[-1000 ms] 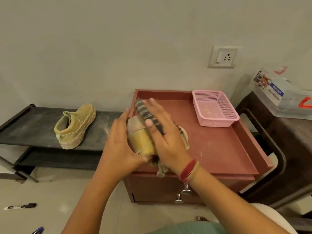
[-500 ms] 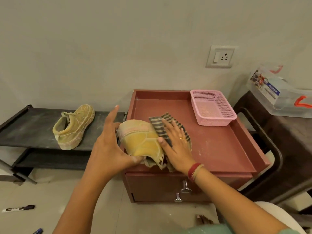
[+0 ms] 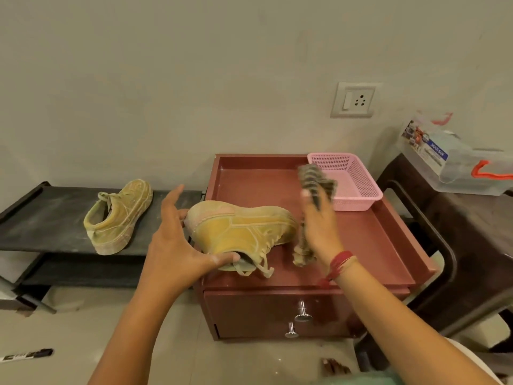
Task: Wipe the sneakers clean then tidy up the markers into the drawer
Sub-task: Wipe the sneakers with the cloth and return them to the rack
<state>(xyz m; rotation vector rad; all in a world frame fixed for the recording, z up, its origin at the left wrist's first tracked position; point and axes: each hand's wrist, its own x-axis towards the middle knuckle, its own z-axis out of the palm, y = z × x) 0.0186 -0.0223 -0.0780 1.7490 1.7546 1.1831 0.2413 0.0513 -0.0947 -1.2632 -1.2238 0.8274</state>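
You're mid-wipe: your left hand [image 3: 177,245] holds the centre-frame sneaker [image 3: 244,232], your right hand [image 3: 322,232] clutches the striped cloth [image 3: 316,182]; next, press it on.

Readable txt: one label only, as far as I can see.
Clear plastic box [image 3: 455,176] at far right: its blue & white label [image 3: 426,152] reads "MULTI BOX" in white caps on a blue strip; the smaller print & pics next to it are too blurred for me to read. Black marker [image 3: 26,355] on the floor, lower left, carries white lettering, illegible on my feed.
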